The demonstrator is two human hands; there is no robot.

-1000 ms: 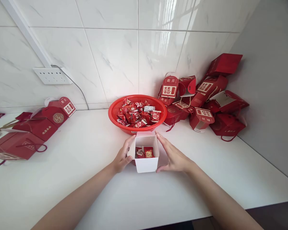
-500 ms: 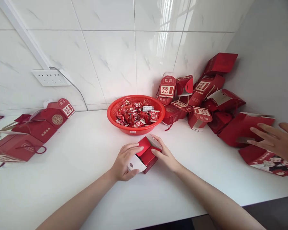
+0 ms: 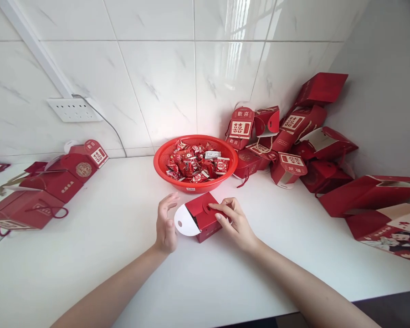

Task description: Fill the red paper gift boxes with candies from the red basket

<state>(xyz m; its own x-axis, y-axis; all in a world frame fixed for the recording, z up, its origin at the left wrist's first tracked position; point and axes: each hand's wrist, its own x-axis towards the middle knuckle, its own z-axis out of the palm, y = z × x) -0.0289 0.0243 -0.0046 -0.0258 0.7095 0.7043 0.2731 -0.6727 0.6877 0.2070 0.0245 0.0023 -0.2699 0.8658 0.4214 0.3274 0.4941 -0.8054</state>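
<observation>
A small red box [image 3: 208, 215] lies on the white table [image 3: 130, 278] in front of me. Its white rounded flap [image 3: 187, 221], which has a hole in it, sticks out to the left. Two red flaps are folded over the top. My left hand [image 3: 167, 223] is beside the white flap with its fingers apart and nothing held. My right hand [image 3: 235, 223] rests on the box's right side, its index finger on the red top flap near the slot and its thumb against the box.
Behind the box stands a red basket [image 3: 195, 186] of wrapped candies. Red gift boxes [image 3: 294, 132] are piled at the back right, with larger ones [image 3: 365, 196] at the right edge. More red boxes [image 3: 51, 191] stand at the left. A wall socket [image 3: 74, 110] has a cable.
The red top flaps have folded down flat. My left hand has let go of the box and moved left. The other person's hand at the right has left the view.
</observation>
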